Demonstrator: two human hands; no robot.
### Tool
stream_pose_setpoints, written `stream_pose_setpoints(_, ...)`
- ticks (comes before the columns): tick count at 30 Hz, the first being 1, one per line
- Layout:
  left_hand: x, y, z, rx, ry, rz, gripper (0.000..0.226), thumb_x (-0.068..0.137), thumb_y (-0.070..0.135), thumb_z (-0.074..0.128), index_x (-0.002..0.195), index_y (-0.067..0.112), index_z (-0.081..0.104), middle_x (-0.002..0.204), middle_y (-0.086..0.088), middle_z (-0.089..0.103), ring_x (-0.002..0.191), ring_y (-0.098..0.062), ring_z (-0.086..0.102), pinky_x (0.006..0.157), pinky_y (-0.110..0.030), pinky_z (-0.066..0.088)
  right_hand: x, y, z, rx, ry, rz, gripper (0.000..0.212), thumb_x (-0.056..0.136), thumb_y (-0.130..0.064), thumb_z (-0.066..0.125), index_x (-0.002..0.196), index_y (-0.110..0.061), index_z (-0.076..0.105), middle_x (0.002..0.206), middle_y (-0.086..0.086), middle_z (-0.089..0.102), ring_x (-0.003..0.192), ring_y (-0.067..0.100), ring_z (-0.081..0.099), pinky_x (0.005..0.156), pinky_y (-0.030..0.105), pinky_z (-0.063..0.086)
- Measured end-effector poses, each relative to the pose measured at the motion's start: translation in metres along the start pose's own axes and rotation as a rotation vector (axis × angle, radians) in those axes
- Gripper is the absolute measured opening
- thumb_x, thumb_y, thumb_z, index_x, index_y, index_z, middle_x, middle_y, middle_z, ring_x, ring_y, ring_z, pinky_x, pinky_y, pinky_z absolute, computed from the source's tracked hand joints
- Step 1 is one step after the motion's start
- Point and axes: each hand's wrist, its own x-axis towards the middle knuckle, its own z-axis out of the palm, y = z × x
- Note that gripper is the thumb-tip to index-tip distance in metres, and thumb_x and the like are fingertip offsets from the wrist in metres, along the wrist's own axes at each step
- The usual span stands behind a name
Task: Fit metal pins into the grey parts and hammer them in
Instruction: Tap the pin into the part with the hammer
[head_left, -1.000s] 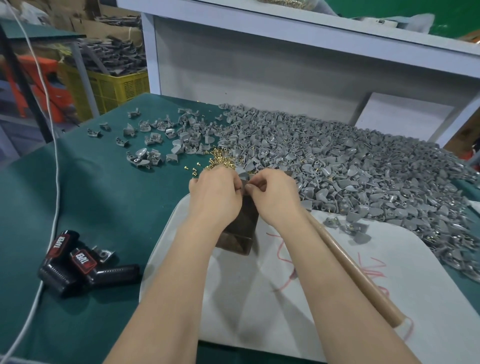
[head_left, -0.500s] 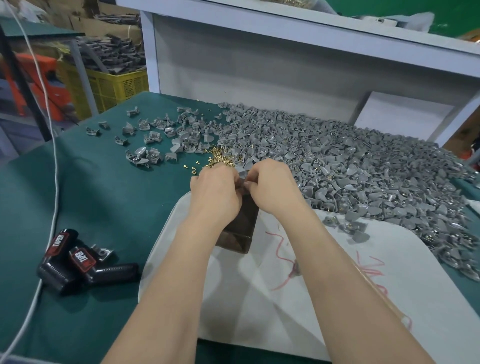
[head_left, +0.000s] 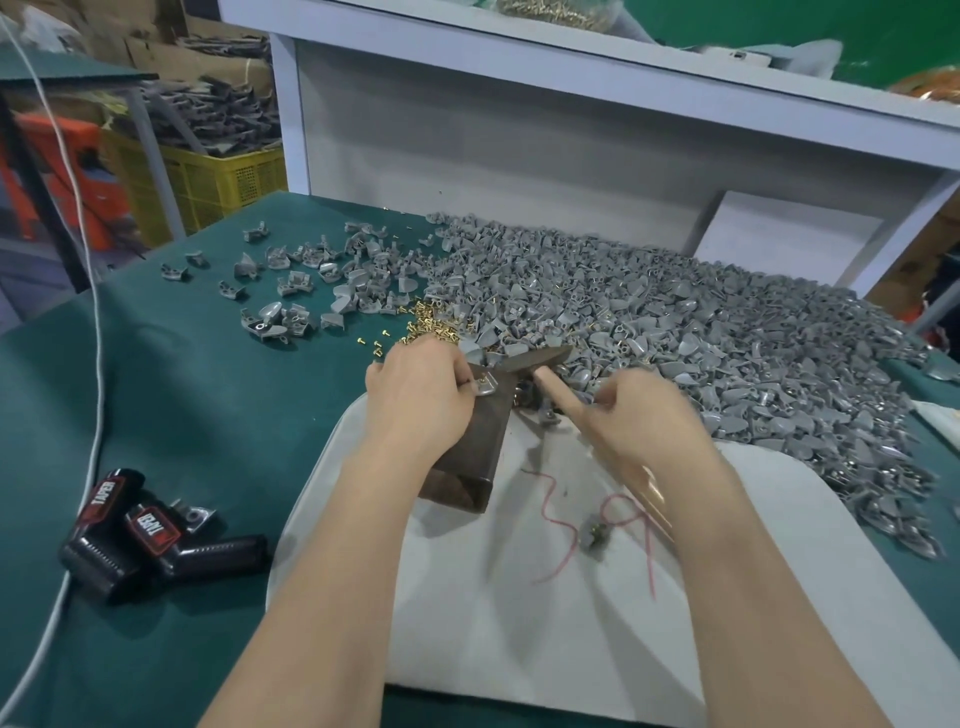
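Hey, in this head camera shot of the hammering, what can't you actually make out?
Head view: grey part on the dark block, mostly covered by the left hand; pin seating unreadable.
Head view: hammer head motion-blurred; contact with the part unclear; handle mostly hidden by the right hand.
Head view: small piece on the white board, too blurred to identify.

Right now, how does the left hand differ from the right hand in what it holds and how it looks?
The left hand pinches a grey part on top of the dark block; the right hand grips the hammer by its wooden handle. The left hand looks sharp; the right hand is blurred. Both are bare, with curled fingers.
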Motion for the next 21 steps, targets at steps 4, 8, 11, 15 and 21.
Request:
stream_pose_setpoints(4, 0.000, 0.001, 0.000, -0.006, -0.010, -0.011, 0.010, 0.089, 0.022, 0.061, 0.080, 0.024, 0.065, 0.098, 0.002, 0.065, 0.102, -0.024, 0.056, 0.095, -0.041, 0.040, 0.001, 0.002, 0.014, 0.040, -0.105, -0.018, 0.026, 0.092, -0.035, 0.056, 0.097, -0.010, 0.060, 0.076, 0.002, 0.059, 0.060, 0.015, 0.053, 0.047, 0.026, 0.037)
stream_pose_setpoints(8, 0.000, 0.001, 0.000, -0.010, -0.016, -0.015, 0.010, 0.088, 0.021, 0.061, 0.080, 0.024, 0.064, 0.096, 0.002, 0.065, 0.100, -0.024, 0.056, 0.093, -0.040, 0.040, 0.003, 0.004, 0.009, 0.161, -0.037, -0.054, 0.022, 0.093, -0.032, 0.055, 0.100, -0.011, 0.055, 0.083, 0.006, 0.064, 0.070, 0.021, 0.063, 0.056, 0.028, 0.044)
stream_pose_setpoints(11, 0.000, 0.002, 0.000, -0.003, -0.009, -0.016, 0.010, 0.088, 0.020, 0.060, 0.081, 0.023, 0.066, 0.096, 0.002, 0.065, 0.100, -0.023, 0.056, 0.092, -0.039, 0.040, -0.001, 0.007, -0.002, 0.268, 0.042, -0.111, 0.022, 0.093, -0.033, 0.055, 0.107, -0.017, 0.051, 0.087, 0.004, 0.065, 0.068, 0.019, 0.062, 0.058, 0.030, 0.047)
stream_pose_setpoints(15, -0.001, 0.002, -0.002, 0.008, -0.004, -0.024, 0.011, 0.088, 0.019, 0.060, 0.087, 0.022, 0.070, 0.097, 0.001, 0.067, 0.102, -0.024, 0.056, 0.092, -0.039, 0.041, -0.017, 0.004, -0.014, 0.283, 0.234, -0.289, 0.033, 0.095, -0.037, 0.049, 0.128, -0.038, 0.052, 0.097, -0.002, 0.069, 0.066, 0.014, 0.055, 0.064, 0.031, 0.047)
stream_pose_setpoints(21, -0.003, 0.003, -0.005, -0.039, -0.025, -0.043, 0.011, 0.087, 0.016, 0.062, 0.087, 0.019, 0.073, 0.094, 0.000, 0.067, 0.100, -0.026, 0.059, 0.094, -0.042, 0.046, -0.034, -0.007, -0.020, 0.186, 0.289, -0.403, 0.032, 0.094, -0.044, 0.049, 0.126, -0.046, 0.053, 0.095, -0.019, 0.065, 0.060, 0.004, 0.052, 0.064, 0.028, 0.048)
